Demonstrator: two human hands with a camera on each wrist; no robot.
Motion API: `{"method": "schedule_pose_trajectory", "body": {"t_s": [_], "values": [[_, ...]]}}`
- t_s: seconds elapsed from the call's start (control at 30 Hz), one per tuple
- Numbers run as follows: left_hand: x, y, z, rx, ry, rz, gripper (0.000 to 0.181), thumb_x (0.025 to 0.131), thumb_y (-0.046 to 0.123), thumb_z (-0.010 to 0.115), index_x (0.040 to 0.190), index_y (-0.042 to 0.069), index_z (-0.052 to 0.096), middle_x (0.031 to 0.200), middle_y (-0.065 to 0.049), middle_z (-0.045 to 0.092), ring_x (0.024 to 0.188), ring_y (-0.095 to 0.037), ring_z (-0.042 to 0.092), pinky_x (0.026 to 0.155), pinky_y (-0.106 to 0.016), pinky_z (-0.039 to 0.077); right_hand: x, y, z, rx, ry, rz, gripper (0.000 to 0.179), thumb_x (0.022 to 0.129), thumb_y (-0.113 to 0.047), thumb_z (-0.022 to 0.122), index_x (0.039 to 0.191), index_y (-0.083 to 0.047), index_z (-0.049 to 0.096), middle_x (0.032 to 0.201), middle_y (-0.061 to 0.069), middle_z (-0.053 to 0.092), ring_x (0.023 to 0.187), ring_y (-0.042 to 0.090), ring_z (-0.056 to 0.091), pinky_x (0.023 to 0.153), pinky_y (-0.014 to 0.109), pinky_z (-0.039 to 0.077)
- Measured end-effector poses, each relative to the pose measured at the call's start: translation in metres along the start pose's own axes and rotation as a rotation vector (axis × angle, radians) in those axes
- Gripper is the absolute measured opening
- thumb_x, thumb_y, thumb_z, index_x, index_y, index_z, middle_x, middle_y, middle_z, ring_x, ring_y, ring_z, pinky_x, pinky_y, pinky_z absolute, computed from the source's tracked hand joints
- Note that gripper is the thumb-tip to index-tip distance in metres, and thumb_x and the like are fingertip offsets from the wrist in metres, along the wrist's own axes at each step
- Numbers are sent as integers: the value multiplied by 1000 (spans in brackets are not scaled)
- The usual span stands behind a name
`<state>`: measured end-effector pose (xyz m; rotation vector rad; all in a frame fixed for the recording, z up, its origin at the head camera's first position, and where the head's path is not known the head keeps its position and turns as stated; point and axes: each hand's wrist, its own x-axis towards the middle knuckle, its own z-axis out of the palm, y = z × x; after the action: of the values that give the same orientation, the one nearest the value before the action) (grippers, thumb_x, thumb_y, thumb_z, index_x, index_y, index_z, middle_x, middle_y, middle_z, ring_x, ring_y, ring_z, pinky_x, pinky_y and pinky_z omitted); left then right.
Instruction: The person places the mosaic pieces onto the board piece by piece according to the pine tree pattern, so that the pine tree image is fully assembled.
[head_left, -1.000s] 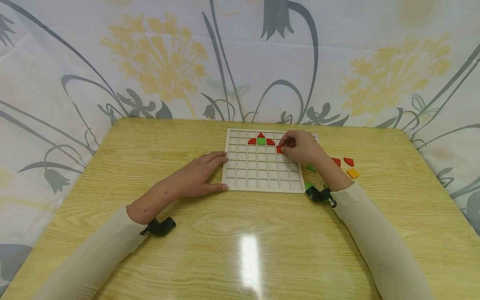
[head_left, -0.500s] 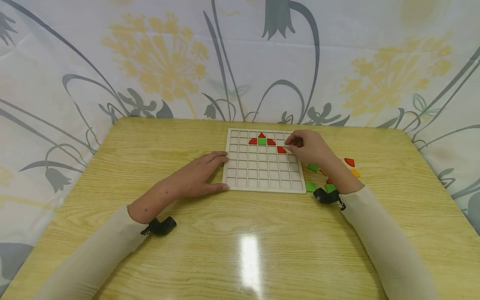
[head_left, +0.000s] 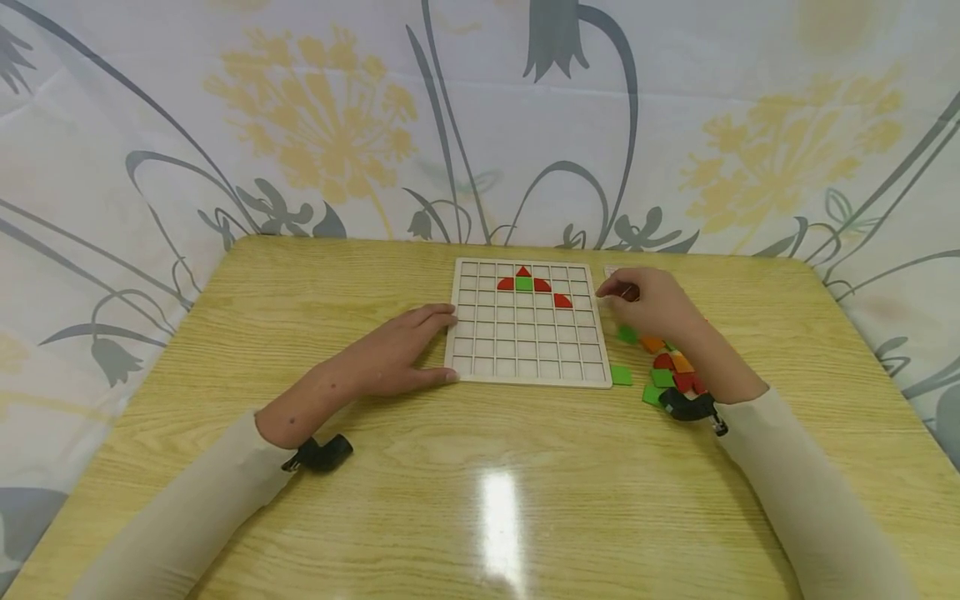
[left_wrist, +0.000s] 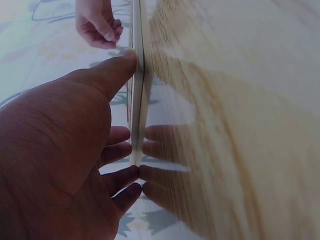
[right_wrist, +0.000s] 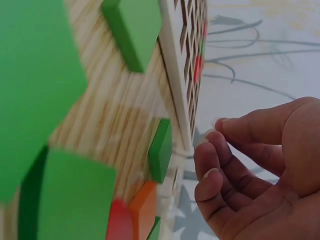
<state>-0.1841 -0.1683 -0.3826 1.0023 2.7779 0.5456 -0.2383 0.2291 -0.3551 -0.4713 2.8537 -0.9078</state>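
Grid board [head_left: 506, 331] flat on tabletop [head_left: 405, 517], left hand [head_left: 401, 354] straight-fingered at its edge; right hand [head_left: 651, 302] loosely curled, fingers narrow, no piece seen between; low wrist camera [head_left: 684, 406] could scatter loose pieces [head_left: 662, 378] if lowered.

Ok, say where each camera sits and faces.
On the head: faces forward and down at the board; left hand, right hand and sleeves show.
On the left wrist: looks past the left hand along the board's edge; right hand beyond.
On the right wrist: looks past the right hand at loose pieces and board.
Head and left-wrist views share both hands.
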Motion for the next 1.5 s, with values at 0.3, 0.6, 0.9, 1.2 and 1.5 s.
{"method": "schedule_pose_trajectory", "body": {"t_s": [0.3,0.6,0.9,1.2,1.5], "values": [[-1,2,-2,-12,-4,-4,84,100,52,72,162,4,40,171,-12,32,157,-34,32,127,-52,30,-9,21,-14,-21,21,21,26,109,-18,59,122,-3,75,122,21,71,102,34,66,84,45,54],[-2,3,-2,-23,-13,-9,83,101,52,71,162,4,40,172,-12,30,158,-35,31,128,-52,29,-15,45,-36,-40,0,35,26,109,-17,60,125,-2,74,122,22,69,100,36,67,77,40,54],[-2,2,-1,-19,-13,-1,83,101,52,70,162,4,39,172,-12,31,158,-35,31,128,-52,29,-20,82,-48,-63,-83,-37,25,107,-13,64,127,-2,73,117,17,71,88,26,65,69,32,53],[-2,0,0,-9,-12,0,83,102,52,69,163,5,38,172,-12,31,158,-34,31,128,-51,30,-31,97,-58,23,-163,-105,28,101,1,66,127,-3,74,123,16,72,85,19,60,69,27,51],[-2,1,0,-10,-12,-1,83,102,52,69,163,5,38,172,-12,31,158,-34,31,128,-51,30,-31,104,-57,-11,-173,-176,29,99,-1,72,125,-10,77,117,7,68,82,16,53,69,29,45]]}}
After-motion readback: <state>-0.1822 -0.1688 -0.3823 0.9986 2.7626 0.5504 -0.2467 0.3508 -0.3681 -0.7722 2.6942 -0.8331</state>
